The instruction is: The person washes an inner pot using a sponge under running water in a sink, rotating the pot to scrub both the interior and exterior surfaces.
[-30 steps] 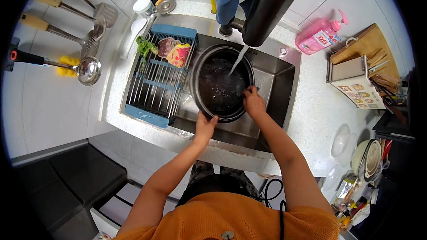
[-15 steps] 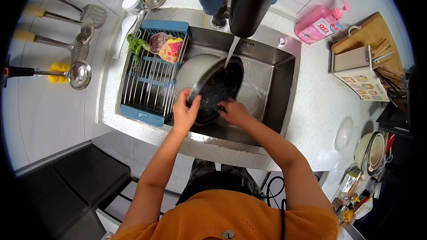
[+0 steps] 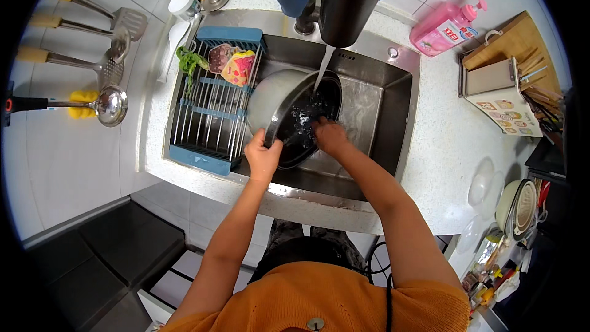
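Note:
A round pot (image 3: 265, 99), pale grey outside and black inside, lies tilted in the metal sink (image 3: 393, 117) with its mouth toward the right. My left hand (image 3: 263, 155) grips the near-left part of its rim, thumb and fingers on either side of the wall. Inside the mouth is my right hand (image 3: 330, 135), its fingers curled low against the dark inner surface; whatever they hold, if anything, is hidden. From the black tap (image 3: 344, 18) a stream of water (image 3: 322, 67) falls into the pot, and splashes show on the black inside.
A blue-ended draining rack (image 3: 215, 110) spans the sink's left side, carrying green leaves (image 3: 192, 61) and a colourful sponge (image 3: 238, 69). A pink soap bottle (image 3: 442, 27) stands back right, near a chopstick holder (image 3: 501, 95). Ladles and spatulas (image 3: 110, 106) hang at left.
My right hand has moved slightly right and up, deeper into the pot. The left hand keeps its hold on the rim, fingers shifted a little. More splashing shows inside the pot.

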### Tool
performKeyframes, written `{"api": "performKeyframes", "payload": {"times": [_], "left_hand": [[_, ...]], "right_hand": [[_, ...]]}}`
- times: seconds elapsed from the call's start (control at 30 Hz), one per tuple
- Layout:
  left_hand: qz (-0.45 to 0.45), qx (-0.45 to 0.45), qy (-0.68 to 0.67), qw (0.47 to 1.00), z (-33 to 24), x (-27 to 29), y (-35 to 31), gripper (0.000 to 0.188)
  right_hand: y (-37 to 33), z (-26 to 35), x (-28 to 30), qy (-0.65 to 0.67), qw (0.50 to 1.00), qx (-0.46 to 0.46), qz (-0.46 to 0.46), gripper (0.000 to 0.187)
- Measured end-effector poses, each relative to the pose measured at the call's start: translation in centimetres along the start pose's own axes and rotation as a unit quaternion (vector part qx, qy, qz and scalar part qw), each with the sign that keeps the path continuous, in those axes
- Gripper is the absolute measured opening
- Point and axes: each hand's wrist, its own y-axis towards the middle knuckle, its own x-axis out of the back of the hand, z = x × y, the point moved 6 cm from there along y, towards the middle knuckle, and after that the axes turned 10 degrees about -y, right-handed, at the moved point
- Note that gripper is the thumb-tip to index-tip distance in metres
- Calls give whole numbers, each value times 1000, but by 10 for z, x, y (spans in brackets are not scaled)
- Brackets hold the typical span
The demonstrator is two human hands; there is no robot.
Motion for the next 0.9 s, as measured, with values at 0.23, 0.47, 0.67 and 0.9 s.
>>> {"api": "performKeyframes", "payload": {"times": [0.23, 0.47, 0.67, 0.9], "left_hand": [[10, 109, -217, 970, 18, 8, 0, 11], [8, 79, -162, 984, 24, 9, 0, 6], [-18, 57, -151, 987, 19, 10, 4, 4], [-41, -3, -53, 998, 24, 10, 0, 13]], "right_hand": [[8, 7, 15, 46, 999, -13, 10, 25], [8, -2, -14, -120, 991, 3, -51, 19], [13, 68, -39, 167, 981, -24, 95, 26], [18, 93, -48, 618, 758, -80, 193, 27]]}}
